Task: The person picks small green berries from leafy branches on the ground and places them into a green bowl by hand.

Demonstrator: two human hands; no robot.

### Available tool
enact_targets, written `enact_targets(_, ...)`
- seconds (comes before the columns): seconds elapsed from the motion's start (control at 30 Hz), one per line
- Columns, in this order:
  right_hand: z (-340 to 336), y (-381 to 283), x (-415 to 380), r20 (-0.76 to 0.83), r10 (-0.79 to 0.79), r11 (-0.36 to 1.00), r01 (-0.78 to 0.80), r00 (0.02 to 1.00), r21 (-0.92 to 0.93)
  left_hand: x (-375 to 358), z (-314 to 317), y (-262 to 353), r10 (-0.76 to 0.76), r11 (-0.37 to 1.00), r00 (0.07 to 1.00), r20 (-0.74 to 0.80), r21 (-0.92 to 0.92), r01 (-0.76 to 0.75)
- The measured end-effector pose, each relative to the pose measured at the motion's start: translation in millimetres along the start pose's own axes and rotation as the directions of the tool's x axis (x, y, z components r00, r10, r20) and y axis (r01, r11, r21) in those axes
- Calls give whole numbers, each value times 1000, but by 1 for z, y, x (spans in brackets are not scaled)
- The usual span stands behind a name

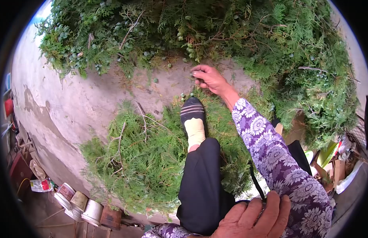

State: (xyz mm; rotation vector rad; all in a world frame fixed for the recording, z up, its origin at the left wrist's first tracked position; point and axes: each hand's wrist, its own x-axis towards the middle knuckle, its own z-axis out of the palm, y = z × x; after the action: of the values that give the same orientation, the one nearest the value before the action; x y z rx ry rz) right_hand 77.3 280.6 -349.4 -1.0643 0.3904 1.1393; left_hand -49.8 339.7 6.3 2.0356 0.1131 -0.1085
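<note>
My right hand reaches forward over the concrete floor, its fingers closed in a pinch. A small dark bit shows at the fingertips, too small to name. Just below it, small round green cones lie by the toe of my dark striped shoe. My left hand lies near the bottom, fingers extended side by side by my right sleeve, holding nothing visible. A large heap of cut evergreen branches with green cones lies ahead; more green sprigs spread around my foot.
Bare concrete stretches to the left. White buckets and a wooden block stand at lower left, near a plastic bag. Cardboard and plastic scraps sit at the right. Evergreen branches continue down the right side.
</note>
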Motion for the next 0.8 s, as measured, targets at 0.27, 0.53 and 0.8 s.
enact_targets(0.27,34,3,45,-433,-393,816,92,811,-570,1,-1,-7,14,999,1000,-1,49,-14)
enact_targets(0.53,31,5,57,-448,-303,844,18,841,-536,1,-2,-9,23,995,1000,-10,95,-22)
enact_targets(0.8,33,17,31,77,13,971,-31,997,238,-1,-2,-10,25,995,1000,-2,102,-25)
